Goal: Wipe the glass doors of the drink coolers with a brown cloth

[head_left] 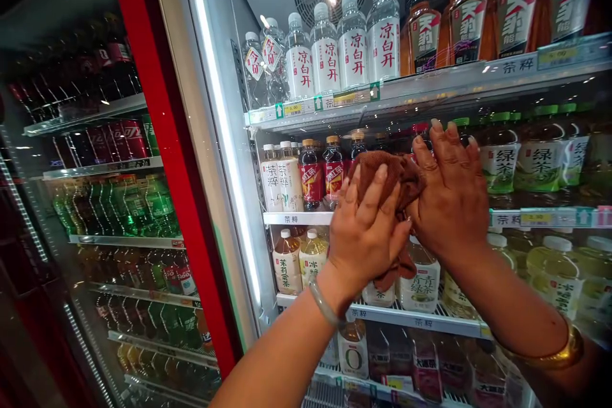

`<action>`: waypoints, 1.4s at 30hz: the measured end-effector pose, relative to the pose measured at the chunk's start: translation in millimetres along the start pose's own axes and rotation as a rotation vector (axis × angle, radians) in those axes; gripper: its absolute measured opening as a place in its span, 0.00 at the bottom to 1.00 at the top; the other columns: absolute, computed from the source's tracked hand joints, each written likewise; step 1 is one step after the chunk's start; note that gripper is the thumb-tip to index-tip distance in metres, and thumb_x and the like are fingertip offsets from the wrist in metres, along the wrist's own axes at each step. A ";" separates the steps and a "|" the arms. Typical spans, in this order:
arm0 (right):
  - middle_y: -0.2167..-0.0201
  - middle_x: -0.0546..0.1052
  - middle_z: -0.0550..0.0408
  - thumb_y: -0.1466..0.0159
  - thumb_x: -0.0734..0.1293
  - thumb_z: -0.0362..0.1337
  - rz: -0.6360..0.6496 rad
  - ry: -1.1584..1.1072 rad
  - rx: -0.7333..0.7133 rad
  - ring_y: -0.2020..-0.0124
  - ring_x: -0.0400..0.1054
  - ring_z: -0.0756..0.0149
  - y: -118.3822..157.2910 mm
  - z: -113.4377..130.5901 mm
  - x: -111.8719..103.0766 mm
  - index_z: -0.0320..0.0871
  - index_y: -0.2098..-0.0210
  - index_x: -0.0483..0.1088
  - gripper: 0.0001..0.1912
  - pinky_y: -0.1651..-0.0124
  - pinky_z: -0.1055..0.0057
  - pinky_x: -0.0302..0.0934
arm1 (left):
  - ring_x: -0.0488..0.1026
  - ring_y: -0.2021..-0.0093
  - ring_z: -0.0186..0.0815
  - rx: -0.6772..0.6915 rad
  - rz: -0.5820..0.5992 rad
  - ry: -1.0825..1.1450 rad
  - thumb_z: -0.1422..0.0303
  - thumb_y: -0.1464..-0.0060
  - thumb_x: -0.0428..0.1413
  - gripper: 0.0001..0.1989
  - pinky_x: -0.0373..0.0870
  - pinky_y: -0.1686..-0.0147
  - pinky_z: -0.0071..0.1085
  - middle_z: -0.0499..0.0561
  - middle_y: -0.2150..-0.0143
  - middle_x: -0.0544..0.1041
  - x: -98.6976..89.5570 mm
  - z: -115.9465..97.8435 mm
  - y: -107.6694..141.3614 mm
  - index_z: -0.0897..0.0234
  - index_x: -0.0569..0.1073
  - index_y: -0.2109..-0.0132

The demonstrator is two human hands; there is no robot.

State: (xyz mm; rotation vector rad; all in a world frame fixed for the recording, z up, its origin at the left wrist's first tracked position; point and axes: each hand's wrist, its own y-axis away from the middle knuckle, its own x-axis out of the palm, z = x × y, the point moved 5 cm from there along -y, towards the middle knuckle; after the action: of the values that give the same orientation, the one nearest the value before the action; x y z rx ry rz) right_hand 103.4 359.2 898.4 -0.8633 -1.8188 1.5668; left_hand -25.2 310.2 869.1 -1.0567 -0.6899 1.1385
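Observation:
A brown cloth [382, 173] lies bunched against the glass front of a lit drinks fridge. My left hand [366, 229] presses on this cloth with its fingers over it, and a pale bangle [322, 306] circles that wrist. Just to the right, my right hand [449, 188] rests flat with fingers stretched upward, its thumb side meeting the cloth's edge. A gold bracelet [559, 354] is on the right wrist. Behind the hands and cloth, part of the middle shelves is hidden.
Water bottles [327, 51] and amber bottles [466, 22] fill the upper shelf [430, 80]. Green tea bottles [500, 153] stand at right, red-labelled bottles [312, 172] at left. A red door frame [162, 115] separates this fridge from another with several shelves of drinks.

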 end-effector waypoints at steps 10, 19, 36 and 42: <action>0.23 0.54 0.47 0.27 0.60 0.35 0.001 -0.046 0.033 0.22 0.46 0.51 0.6 -1.1 1.4 0.47 0.23 0.49 0.34 0.21 0.41 0.44 | 0.48 0.20 0.50 -0.043 -0.046 -0.021 0.73 0.32 0.53 0.24 0.60 0.25 0.57 0.59 0.27 0.67 -4.6 6.7 2.9 0.63 0.69 0.31; 0.22 0.49 0.54 0.26 0.58 0.38 0.064 -0.021 0.082 0.21 0.44 0.50 0.4 -0.8 1.0 0.54 0.22 0.43 0.36 0.21 0.41 0.43 | 0.54 0.22 0.44 -0.081 -0.077 -0.020 0.72 0.29 0.52 0.21 0.56 0.23 0.55 0.56 0.25 0.66 -13.8 40.8 -28.9 0.58 0.70 0.33; 0.24 0.56 0.45 0.30 0.65 0.35 -0.035 0.007 0.008 0.22 0.48 0.54 0.4 -1.0 0.7 0.47 0.24 0.51 0.38 0.21 0.47 0.46 | 0.60 0.24 0.46 -0.042 -0.142 -0.060 0.75 0.31 0.54 0.24 0.65 0.27 0.56 0.55 0.27 0.68 -30.0 52.1 -13.3 0.56 0.69 0.32; 0.24 0.57 0.45 0.31 0.66 0.35 -0.045 0.010 -0.001 0.23 0.49 0.52 0.7 -2.0 2.2 0.47 0.24 0.51 0.39 0.21 0.47 0.45 | 0.57 0.22 0.45 0.036 -0.055 -0.024 0.75 0.31 0.55 0.24 0.66 0.27 0.53 0.55 0.28 0.70 -25.6 51.8 -16.2 0.55 0.69 0.32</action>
State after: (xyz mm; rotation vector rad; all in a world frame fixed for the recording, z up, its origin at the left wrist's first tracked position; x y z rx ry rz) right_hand 103.7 362.2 898.0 -0.8230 -1.8198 1.5312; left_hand -72.1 301.0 905.4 -0.9897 -0.7105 1.1138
